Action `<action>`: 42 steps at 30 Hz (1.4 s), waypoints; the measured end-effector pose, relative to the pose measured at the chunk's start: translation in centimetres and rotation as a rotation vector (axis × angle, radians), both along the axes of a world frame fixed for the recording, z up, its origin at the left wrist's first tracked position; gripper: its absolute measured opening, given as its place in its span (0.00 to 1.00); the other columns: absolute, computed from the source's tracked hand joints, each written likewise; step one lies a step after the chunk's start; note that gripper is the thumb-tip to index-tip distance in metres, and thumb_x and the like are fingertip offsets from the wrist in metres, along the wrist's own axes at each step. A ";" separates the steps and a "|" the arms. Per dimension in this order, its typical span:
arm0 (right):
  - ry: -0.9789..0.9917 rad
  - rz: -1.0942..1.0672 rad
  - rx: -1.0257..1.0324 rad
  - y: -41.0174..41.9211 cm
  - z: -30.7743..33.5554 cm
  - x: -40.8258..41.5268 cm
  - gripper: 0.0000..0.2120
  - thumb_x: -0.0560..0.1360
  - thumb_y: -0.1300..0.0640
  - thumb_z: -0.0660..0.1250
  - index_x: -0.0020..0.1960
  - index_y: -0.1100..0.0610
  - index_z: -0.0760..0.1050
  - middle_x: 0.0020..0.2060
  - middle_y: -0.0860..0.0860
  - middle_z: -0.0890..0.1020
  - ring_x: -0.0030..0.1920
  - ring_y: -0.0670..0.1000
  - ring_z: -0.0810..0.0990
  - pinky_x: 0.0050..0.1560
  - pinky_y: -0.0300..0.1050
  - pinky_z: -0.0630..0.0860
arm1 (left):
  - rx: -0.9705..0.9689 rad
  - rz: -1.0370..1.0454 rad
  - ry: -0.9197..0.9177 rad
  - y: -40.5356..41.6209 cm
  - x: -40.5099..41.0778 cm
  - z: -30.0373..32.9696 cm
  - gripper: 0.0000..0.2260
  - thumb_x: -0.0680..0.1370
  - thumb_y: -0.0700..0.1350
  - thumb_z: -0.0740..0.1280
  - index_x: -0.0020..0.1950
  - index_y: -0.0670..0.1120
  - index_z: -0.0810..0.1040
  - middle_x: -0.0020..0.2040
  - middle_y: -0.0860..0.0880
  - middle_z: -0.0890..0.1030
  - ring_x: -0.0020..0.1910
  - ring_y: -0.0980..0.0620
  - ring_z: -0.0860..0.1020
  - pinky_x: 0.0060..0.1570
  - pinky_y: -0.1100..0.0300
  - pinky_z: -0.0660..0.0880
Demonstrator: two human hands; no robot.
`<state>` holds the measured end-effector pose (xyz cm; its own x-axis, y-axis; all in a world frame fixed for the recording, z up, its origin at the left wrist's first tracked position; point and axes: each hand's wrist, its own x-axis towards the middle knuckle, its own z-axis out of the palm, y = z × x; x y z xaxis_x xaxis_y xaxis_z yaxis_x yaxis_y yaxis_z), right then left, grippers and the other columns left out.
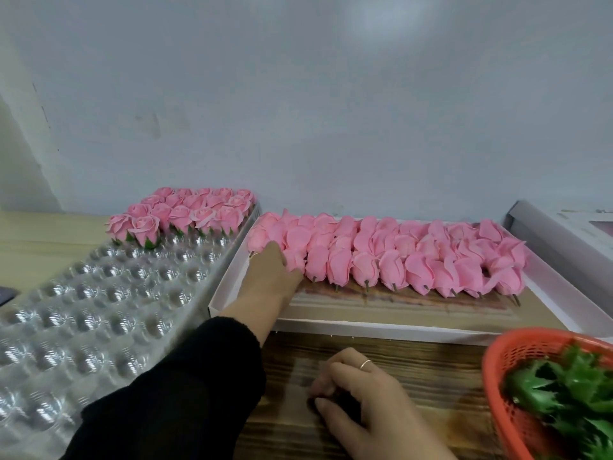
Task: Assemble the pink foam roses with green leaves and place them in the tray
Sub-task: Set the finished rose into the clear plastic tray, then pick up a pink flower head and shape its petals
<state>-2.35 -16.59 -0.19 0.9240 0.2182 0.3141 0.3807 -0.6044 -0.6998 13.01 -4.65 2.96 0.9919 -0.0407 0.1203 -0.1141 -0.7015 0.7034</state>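
Observation:
My left hand (pixel 268 273), in a black sleeve, reaches into a shallow white box (pixel 365 328). Its fingertips are tucked among the leftmost of several pink rose heads (pixel 391 260), which lie in rows with short stems pointing toward me. I cannot see whether the fingers hold one. My right hand (pixel 361 393) rests on the wooden table (pixel 431 376) with its fingers curled and a ring on one; nothing shows in it. A clear plastic dimpled tray (pixel 99 293) lies at the left. Several assembled roses with green leaves (pixel 180 217) stand at its far end.
An orange mesh basket (pixel 494 353) of green leaves (pixel 564 386) sits at the front right. Another white box (pixel 564 234) stands at the far right, and a pale wall rises behind everything. A dark object (pixel 5 295) shows at the left edge.

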 end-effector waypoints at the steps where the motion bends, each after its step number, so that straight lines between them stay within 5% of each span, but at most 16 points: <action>1: 0.006 -0.001 0.003 0.0 -0.1 0.0 0.02 0.72 0.57 0.66 0.43 0.53 0.78 0.44 0.41 0.73 0.46 0.40 0.75 0.48 0.27 0.68 | 0.024 0.003 -0.007 -0.3 0.2 0.0 0.10 0.75 0.44 0.66 0.50 0.42 0.67 0.51 0.41 0.72 0.41 0.48 0.69 0.29 0.61 0.59; 5: 0.012 -0.018 0.041 0.1 -0.2 0.1 0.06 0.69 0.52 0.64 0.43 0.50 0.77 0.43 0.41 0.73 0.45 0.39 0.75 0.48 0.28 0.69 | 0.080 0.037 0.023 -1.1 0.9 0.0 0.17 0.76 0.44 0.64 0.61 0.38 0.66 0.60 0.37 0.69 0.41 0.48 0.68 0.35 0.58 0.62; 15: 0.003 -0.042 0.042 0.2 -0.5 0.5 0.11 0.67 0.49 0.61 0.50 0.43 0.70 0.41 0.38 0.71 0.43 0.38 0.74 0.48 0.30 0.71 | 0.193 0.041 0.008 -1.5 2.4 -0.8 0.18 0.77 0.47 0.62 0.63 0.41 0.65 0.55 0.41 0.74 0.47 0.46 0.70 0.43 0.55 0.66; 20: 0.027 -0.019 0.042 0.2 -0.2 0.6 0.10 0.69 0.51 0.62 0.50 0.43 0.71 0.42 0.36 0.70 0.44 0.36 0.73 0.47 0.26 0.68 | 0.151 0.062 -0.028 -1.6 3.0 -1.1 0.19 0.75 0.46 0.65 0.62 0.41 0.65 0.48 0.44 0.72 0.44 0.47 0.70 0.39 0.58 0.65; 23: 0.043 -0.022 0.034 -0.1 -0.2 0.4 0.06 0.69 0.52 0.63 0.45 0.50 0.76 0.43 0.38 0.71 0.44 0.38 0.74 0.47 0.26 0.68 | -0.081 0.112 -0.035 -1.1 3.3 -1.1 0.15 0.72 0.43 0.68 0.54 0.40 0.67 0.42 0.46 0.71 0.43 0.47 0.70 0.31 0.60 0.64; 27: 0.061 -0.033 0.064 -0.1 -0.3 0.3 0.06 0.69 0.52 0.64 0.42 0.51 0.78 0.44 0.41 0.73 0.44 0.39 0.76 0.46 0.27 0.68 | -0.474 0.135 -0.038 0.8 2.5 -0.2 0.12 0.70 0.35 0.67 0.39 0.45 0.64 0.36 0.45 0.71 0.37 0.46 0.74 0.41 0.52 0.75; 31: 0.091 -0.038 0.067 -0.3 0.0 0.2 0.04 0.72 0.59 0.68 0.40 0.51 0.78 0.42 0.44 0.75 0.42 0.40 0.76 0.44 0.28 0.69 | -0.820 0.076 -0.014 2.3 -0.8 1.3 0.11 0.70 0.29 0.65 0.39 0.43 0.67 0.34 0.44 0.73 0.26 0.54 0.77 0.28 0.63 0.75; 35: 0.103 -0.077 0.154 -0.3 0.6 -0.1 0.09 0.73 0.61 0.68 0.38 0.48 0.77 0.38 0.47 0.78 0.41 0.44 0.76 0.43 0.28 0.69 | -1.186 -0.058 0.143 2.8 -6.3 1.6 0.10 0.72 0.29 0.64 0.37 0.43 0.68 0.33 0.44 0.78 0.31 0.51 0.80 0.29 0.65 0.76; 39: 0.137 -0.102 0.268 -0.1 1.2 -0.4 0.07 0.76 0.53 0.63 0.47 0.49 0.80 0.41 0.45 0.83 0.46 0.37 0.78 0.49 0.29 0.71 | -1.414 -0.125 0.268 1.5 -11.0 0.8 0.08 0.64 0.34 0.66 0.38 0.41 0.70 0.30 0.44 0.80 0.30 0.49 0.81 0.28 0.64 0.77; 42: 0.134 -0.068 0.401 0.4 1.8 -0.7 0.19 0.71 0.44 0.56 0.51 0.51 0.80 0.47 0.45 0.84 0.50 0.37 0.79 0.53 0.30 0.71 | -1.471 -0.184 0.290 0.1 -12.7 0.2 0.10 0.61 0.35 0.67 0.39 0.41 0.70 0.32 0.42 0.80 0.31 0.49 0.80 0.31 0.62 0.78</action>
